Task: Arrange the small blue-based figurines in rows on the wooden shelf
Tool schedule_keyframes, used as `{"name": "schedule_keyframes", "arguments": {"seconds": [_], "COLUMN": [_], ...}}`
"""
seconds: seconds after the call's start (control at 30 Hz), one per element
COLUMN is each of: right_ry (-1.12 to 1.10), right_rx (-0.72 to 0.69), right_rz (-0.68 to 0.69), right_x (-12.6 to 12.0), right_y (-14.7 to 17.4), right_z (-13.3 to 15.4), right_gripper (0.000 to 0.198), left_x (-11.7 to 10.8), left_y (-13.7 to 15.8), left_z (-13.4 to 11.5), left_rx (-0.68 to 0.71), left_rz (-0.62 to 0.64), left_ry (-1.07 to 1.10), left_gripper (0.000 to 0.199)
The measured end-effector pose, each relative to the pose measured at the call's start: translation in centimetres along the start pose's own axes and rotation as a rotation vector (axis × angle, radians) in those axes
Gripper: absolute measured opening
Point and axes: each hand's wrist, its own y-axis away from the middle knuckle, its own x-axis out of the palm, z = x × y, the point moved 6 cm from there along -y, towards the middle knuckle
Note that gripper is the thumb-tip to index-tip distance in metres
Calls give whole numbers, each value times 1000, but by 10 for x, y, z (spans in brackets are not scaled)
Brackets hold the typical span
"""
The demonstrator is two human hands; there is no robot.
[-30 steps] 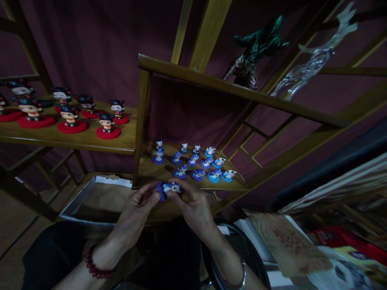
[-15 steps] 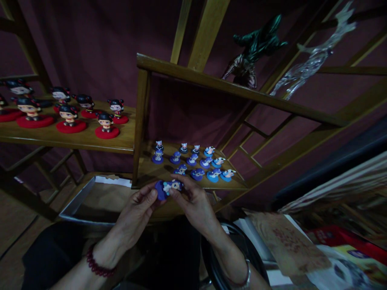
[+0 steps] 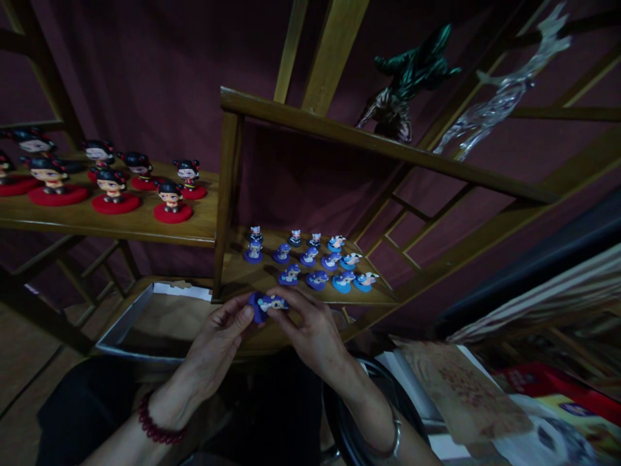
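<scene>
Between my two hands lies a small purple-haired figurine (image 3: pixel 272 303) on a purple base, tipped on its side with its head to the right. My left hand (image 3: pixel 219 336) is closed on the base, thumb on top. The fingers of my right hand (image 3: pixel 310 325) pinch the head and body, covering part of them. Just beyond stands a wooden shelf (image 3: pixel 237 278) with several small figurines in rows: purple ones (image 3: pixel 317 279) in front and middle, blue-based ones (image 3: pixel 365 281) on the right, and dark-based ones (image 3: pixel 295 237) behind.
On the left shelf (image 3: pixel 204 223) stand several black-haired figurines (image 3: pixel 112 191) on red bases. An open box (image 3: pixel 140 349) sits lower left. A green statue (image 3: pixel 412 84) and a clear glass ornament (image 3: pixel 504 97) stand above right. A black round stool (image 3: pixel 339 421) and papers (image 3: pixel 460 388) are lower right.
My right hand has shifted slightly left and its fingers now cover more of the figurine, which has turned a little. My left hand keeps its hold on the base.
</scene>
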Motion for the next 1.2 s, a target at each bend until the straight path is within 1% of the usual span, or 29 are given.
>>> {"name": "schedule_keyframes", "arguments": {"seconds": [0.1,0.17,0.33,0.4,0.47,0.73,0.9,1.0,1.1,1.2], "right_ry": [51,78,135,143,140,115,90,55,28,21], "right_rx": [-150,-223,-350,-355,-313,-46,119,193,268,286], "right_rz": [20,40,115,125,120,57,20,-6,-18,-28], "right_x": [0,-1,-1,-1,-1,2,-1,-1,0,2], "right_y": [-1,-1,0,-1,-3,-2,0,0,2,4], "right_z": [6,7,7,8,7,1,-1,-1,-3,-4], "right_gripper": [16,16,18,18,17,13,14,15,11,11], "left_x": [0,0,1,1,2,-4,-2,1,4,5], "left_y": [0,1,1,1,2,1,2,4,6,6], "left_z": [0,1,3,2,2,4,-1,-6,-10,-12], "left_rx": [-7,-17,4,26,48,134,188,202,206,209], "left_rz": [17,26,34,35,31,-11,-51,-56,-52,-52], "left_ry": [-14,-17,-20,-21,-31,-165,-240,-273,-293,-304], "left_gripper": [32,32,32,32,33,34,34,35,36,36]}}
